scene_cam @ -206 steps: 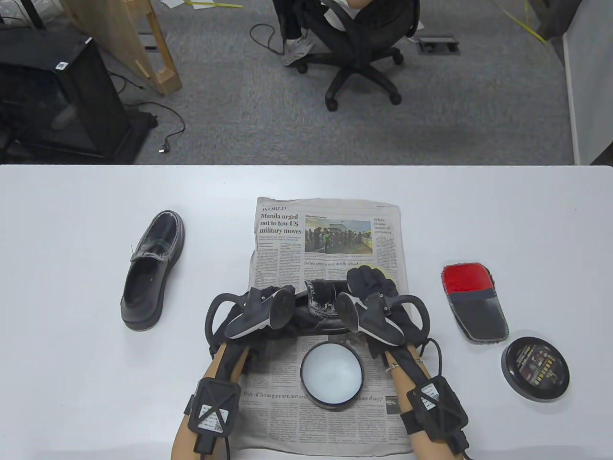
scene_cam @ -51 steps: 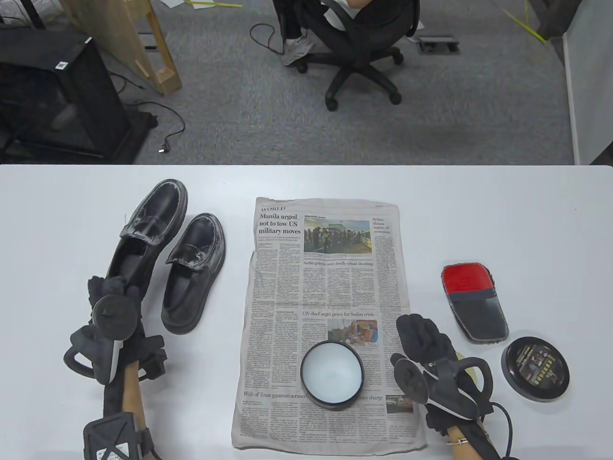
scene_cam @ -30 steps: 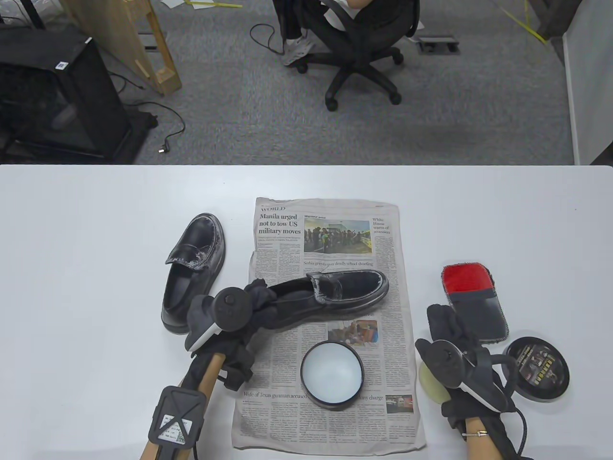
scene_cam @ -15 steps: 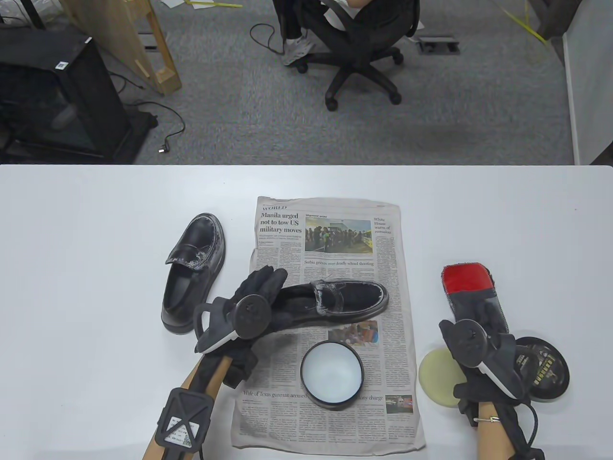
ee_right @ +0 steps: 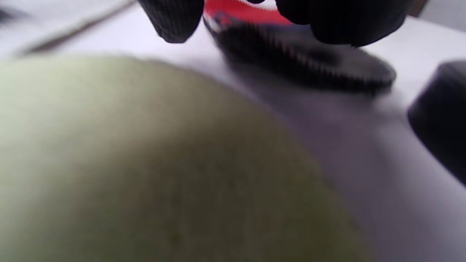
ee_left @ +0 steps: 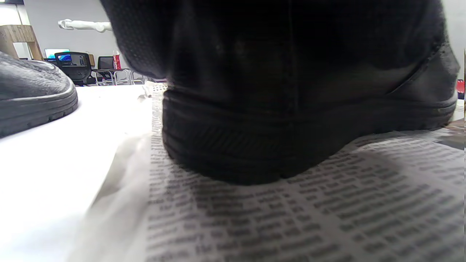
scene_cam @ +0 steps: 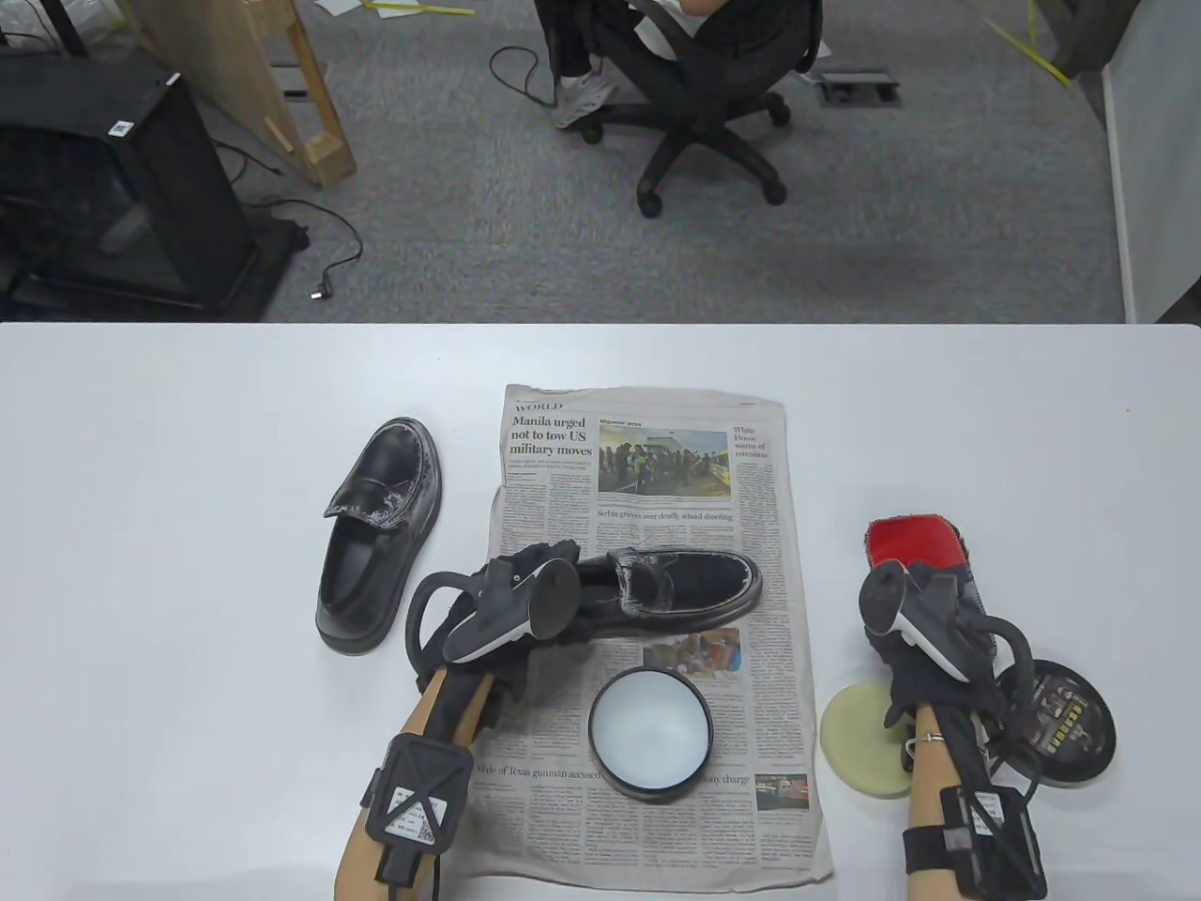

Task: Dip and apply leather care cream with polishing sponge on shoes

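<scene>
A black loafer (scene_cam: 685, 587) lies on the newspaper (scene_cam: 647, 469), toe to the right, white cream smeared on its upper. My left hand (scene_cam: 549, 563) grips its heel; that heel (ee_left: 276, 120) fills the left wrist view. A second black loafer (scene_cam: 375, 535) with cream on it stands left of the paper. The open cream tin (scene_cam: 649, 732) sits on the paper near me. The round yellow sponge (scene_cam: 856, 741) lies on the table right of the paper, large in the right wrist view (ee_right: 127, 163). My right hand (scene_cam: 924, 601) is over the red and black mitt (scene_cam: 915, 540), its fingers (ee_right: 171, 18) spread and holding nothing.
The tin's black lid (scene_cam: 1070, 723) lies on the table right of the sponge, partly under my right forearm. The mitt (ee_right: 302, 54) and the lid (ee_right: 440, 116) show ahead in the right wrist view. The second loafer's sole (ee_left: 32, 98) shows at the left wrist view's left edge.
My left hand brought a loafer from the left onto the newspaper and now holds its heel. My right hand laid the sponge on the table and moved up over the mitt.
</scene>
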`<action>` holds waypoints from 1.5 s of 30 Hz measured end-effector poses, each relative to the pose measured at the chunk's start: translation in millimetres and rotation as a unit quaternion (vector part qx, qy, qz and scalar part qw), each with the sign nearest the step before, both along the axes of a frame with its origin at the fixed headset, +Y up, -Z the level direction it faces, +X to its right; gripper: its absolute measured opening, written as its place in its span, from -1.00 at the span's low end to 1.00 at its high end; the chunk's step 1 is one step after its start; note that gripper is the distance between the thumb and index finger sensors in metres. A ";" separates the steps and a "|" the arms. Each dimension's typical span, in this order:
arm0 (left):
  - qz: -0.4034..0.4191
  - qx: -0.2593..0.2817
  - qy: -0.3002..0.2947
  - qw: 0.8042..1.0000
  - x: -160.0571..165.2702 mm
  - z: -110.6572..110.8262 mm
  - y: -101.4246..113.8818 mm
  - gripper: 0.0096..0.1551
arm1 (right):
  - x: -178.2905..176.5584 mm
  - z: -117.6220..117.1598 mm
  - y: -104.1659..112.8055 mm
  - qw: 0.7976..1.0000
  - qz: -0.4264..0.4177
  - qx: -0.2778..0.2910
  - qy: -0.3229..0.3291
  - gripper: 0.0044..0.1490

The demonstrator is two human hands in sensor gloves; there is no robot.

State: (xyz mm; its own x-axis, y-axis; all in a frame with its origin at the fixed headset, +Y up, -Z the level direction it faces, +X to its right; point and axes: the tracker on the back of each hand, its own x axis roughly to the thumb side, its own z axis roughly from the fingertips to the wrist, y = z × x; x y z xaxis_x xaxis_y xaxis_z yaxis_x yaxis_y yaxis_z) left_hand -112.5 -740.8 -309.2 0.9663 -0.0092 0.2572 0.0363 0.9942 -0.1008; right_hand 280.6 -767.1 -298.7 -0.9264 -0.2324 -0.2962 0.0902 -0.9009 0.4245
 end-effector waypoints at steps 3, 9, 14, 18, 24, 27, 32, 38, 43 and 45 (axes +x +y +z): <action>0.007 0.001 -0.001 1.000 -2.6 -1.1 -1.0 0.12 | 1.7 -5.2 5.7 0.998 0.056 0.041 -0.009 -0.13; 0.011 0.017 -0.002 1.000 -3.6 0.5 -1.8 0.11 | -19.6 1.5 32.5 0.991 0.035 0.120 0.055 -0.36; 0.019 0.020 -0.004 1.000 -4.1 2.0 -2.5 0.10 | -96.8 20.8 60.4 0.949 -0.072 0.216 0.219 -0.32; 0.028 0.022 -0.011 0.999 -4.3 3.7 -4.0 0.09 | -158.7 31.4 63.5 0.915 -0.144 0.199 0.320 -0.41; 0.028 0.024 -0.015 0.999 -4.0 4.6 -3.8 0.09 | -203.2 3.3 50.5 0.901 -0.262 0.171 0.299 -0.36; 0.019 0.027 -0.003 0.999 -2.8 4.5 -3.5 0.09 | -190.6 -13.6 42.8 0.924 -0.245 0.139 0.259 -0.36; 0.008 0.032 0.010 0.999 -1.5 4.8 -3.2 0.06 | -162.2 -11.8 37.7 0.948 -0.174 0.138 0.230 -0.38; 0.004 0.035 0.021 0.999 -0.2 4.7 -2.3 0.04 | -159.3 26.9 30.6 0.925 -0.036 0.200 0.323 -0.37; 0.013 0.028 0.013 0.999 0.2 3.5 -3.6 0.05 | -177.4 50.4 39.3 0.896 -0.136 0.231 0.354 -0.37; 0.013 0.028 0.009 0.999 0.4 3.4 -4.0 0.05 | -191.4 47.4 46.5 0.888 -0.189 0.223 0.356 -0.36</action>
